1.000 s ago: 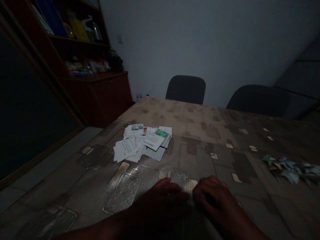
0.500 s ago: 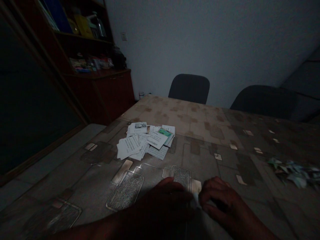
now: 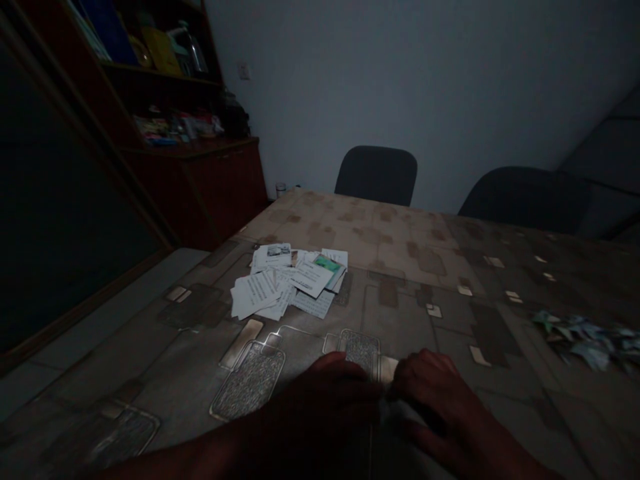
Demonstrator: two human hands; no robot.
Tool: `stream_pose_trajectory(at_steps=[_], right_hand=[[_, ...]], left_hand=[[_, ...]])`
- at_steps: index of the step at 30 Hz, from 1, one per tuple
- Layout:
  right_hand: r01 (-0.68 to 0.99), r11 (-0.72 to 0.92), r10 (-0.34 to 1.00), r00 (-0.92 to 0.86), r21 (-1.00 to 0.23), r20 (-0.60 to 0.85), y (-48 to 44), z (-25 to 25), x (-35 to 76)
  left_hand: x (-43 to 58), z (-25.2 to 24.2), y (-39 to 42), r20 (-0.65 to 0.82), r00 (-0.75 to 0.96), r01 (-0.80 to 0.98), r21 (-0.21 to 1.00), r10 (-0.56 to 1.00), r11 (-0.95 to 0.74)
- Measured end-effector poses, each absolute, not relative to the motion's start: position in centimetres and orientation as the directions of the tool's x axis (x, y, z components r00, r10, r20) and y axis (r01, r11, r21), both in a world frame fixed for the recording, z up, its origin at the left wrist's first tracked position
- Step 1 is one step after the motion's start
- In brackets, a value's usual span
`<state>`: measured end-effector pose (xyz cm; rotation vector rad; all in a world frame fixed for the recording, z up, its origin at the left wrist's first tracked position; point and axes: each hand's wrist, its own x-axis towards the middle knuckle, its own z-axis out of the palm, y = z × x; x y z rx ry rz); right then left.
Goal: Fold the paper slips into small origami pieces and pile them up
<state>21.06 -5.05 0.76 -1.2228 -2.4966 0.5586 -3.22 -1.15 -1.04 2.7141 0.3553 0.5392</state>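
Note:
My left hand (image 3: 333,400) is in deep shadow low in the middle, its fingers bent and pressed together at the left side of a small pale piece of paper (image 3: 396,410). Opposite it, my right hand (image 3: 440,400) curls in from the right, its fingertips and thumb closed on the same piece. The paper is dim, blurred and mostly hidden between the hands. Beyond them lies a loose pile of printed paper slips (image 3: 285,283), one with a green picture. At the right is a heap of small folded or crumpled papers (image 3: 593,340).
A patterned cloth covers the table (image 3: 350,223). Two dark chairs (image 3: 377,175) (image 3: 520,200) stand behind its far edge, against a pale wall. A red-brown cabinet (image 3: 225,183) with crowded shelves is at the far left. The room is dark.
My right hand has moved slightly left, closer to my left hand, and its fingers have come down over the pale paper, which shows less. The pile and the heap lie as before.

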Motion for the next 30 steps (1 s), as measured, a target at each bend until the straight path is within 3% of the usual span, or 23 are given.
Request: stream_pose_trajectory(at_steps=[7, 16, 22, 26, 30], right_hand=[[0.603, 0.718, 0.694, -0.655, -0.348, 0.298, -4.6, 0.5, 21.0], [0.65, 0.517, 0.817, -0.568, -0.557, 0.095, -4.1, 0.8, 20.7], [0.637, 0.483, 0.818, -0.572, -0.6, 0.051, -3.8, 1.4, 20.8], [0.592, 0.617, 0.744, -0.653, -0.518, 0.141, -3.8, 1.3, 21.0], [0.567, 0.762, 0.647, -0.682, -0.313, 0.342, -3.9, 0.4, 20.5]], left_hand=[[-3.2, -1.7, -1.0, 0.354, 0.9, 0.152, 0.29, 0.254, -0.945], [-3.6, -1.7, -1.2, 0.352, 0.9, 0.177, 0.242, 0.257, -0.954], [-3.6, -0.9, -1.1, 0.322, 0.915, 0.167, 0.245, 0.243, -0.955], [-3.4, -1.2, -1.0, 0.335, 0.899, 0.182, 0.297, 0.281, -0.937], [-3.2, -1.7, -1.1, 0.32, 0.899, 0.194, 0.318, 0.298, -0.928]])
